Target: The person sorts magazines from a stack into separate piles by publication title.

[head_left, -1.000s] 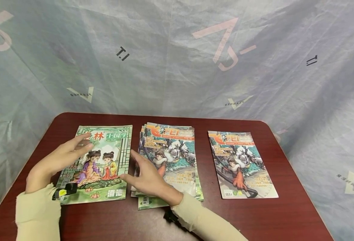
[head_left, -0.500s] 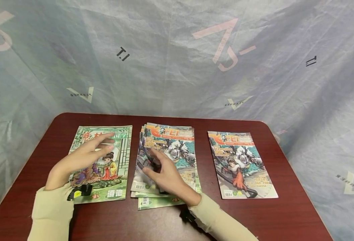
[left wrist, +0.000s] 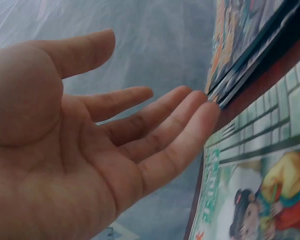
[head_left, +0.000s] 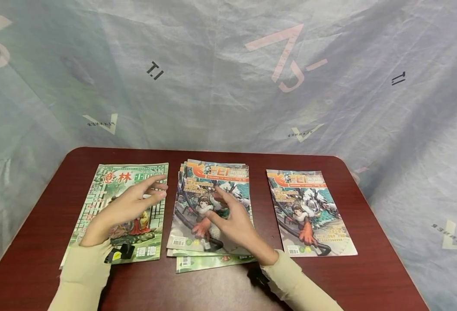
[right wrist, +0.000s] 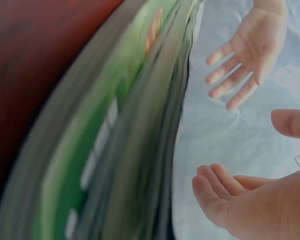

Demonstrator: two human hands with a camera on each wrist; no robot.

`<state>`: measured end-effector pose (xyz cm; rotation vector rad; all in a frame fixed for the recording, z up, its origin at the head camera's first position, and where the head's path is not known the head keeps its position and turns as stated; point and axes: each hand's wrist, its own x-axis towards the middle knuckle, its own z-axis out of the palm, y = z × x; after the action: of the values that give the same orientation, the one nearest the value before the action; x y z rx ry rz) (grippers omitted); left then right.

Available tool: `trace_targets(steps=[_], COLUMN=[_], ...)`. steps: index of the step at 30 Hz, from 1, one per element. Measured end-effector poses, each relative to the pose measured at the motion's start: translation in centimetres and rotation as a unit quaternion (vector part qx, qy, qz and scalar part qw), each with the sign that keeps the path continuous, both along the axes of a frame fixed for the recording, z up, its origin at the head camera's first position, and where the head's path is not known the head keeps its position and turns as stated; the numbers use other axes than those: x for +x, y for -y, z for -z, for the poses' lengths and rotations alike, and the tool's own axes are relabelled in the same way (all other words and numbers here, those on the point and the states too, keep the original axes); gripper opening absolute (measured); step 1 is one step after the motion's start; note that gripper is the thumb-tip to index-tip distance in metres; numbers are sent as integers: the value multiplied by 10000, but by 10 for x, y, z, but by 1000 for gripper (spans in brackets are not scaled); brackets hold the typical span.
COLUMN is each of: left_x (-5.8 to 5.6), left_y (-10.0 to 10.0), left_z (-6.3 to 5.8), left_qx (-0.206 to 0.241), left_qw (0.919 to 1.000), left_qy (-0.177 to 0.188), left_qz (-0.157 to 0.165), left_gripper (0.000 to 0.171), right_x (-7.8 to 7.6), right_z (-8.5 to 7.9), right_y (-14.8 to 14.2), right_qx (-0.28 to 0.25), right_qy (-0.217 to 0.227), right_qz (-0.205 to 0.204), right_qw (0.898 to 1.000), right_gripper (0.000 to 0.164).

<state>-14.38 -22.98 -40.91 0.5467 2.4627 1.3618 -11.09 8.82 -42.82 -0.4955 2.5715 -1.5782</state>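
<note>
My left hand (head_left: 129,205) is over the green magazine (head_left: 92,207) on the left, its fingers loosely extended and holding nothing; the left wrist view shows the bare palm. Above the middle stack of magazines (head_left: 185,224), my right hand (head_left: 234,222) has relaxed fingers and a thumb held apart, with nothing between them. A comic magazine with an orange title tops that stack, and a green one sticks out beneath it at the near edge. In the right wrist view the page edges of the stack (right wrist: 135,130) appear close beside the right hand (right wrist: 260,200).
Another comic magazine (head_left: 310,216) with the same cover lies flat on the right of the dark red table (head_left: 372,268). Behind the table hangs a grey printed cloth (head_left: 212,86). Black straps (head_left: 119,254) sit at both wrists.
Both hands have moved to the right: the left across the green magazine, the right from the stack's left edge to over its middle. The magazines stay where they were.
</note>
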Motion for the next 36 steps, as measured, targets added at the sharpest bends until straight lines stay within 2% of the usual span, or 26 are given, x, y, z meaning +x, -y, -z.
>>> trace_targets(steps=[11, 17, 24, 29, 36], left_x=[0, 0, -1, -1, -2], left_y=[-17, -20, -27, -28, -29], left_z=[8, 9, 14, 17, 18], left_qx=[36, -74, 49, -22, -110], left_qw=[9999, 9999, 9999, 9996, 9987], left_qy=[97, 55, 129, 221, 450], left_qz=[-72, 45, 98, 151, 229], left_gripper=[62, 64, 62, 64, 67], right_x=[-6, -11, -23, -32, -43], right_z=[0, 1, 4, 6, 10], right_y=[-13, -19, -35, -50, -67], right_qx=[-212, -205, -152, -247, -92], right_qy=[-53, -19, 89, 280, 388], right_qz=[373, 485, 916, 1107, 1379], right_qw=[9991, 9986, 9956, 9932, 9896], right_gripper=[74, 73, 71, 72, 68])
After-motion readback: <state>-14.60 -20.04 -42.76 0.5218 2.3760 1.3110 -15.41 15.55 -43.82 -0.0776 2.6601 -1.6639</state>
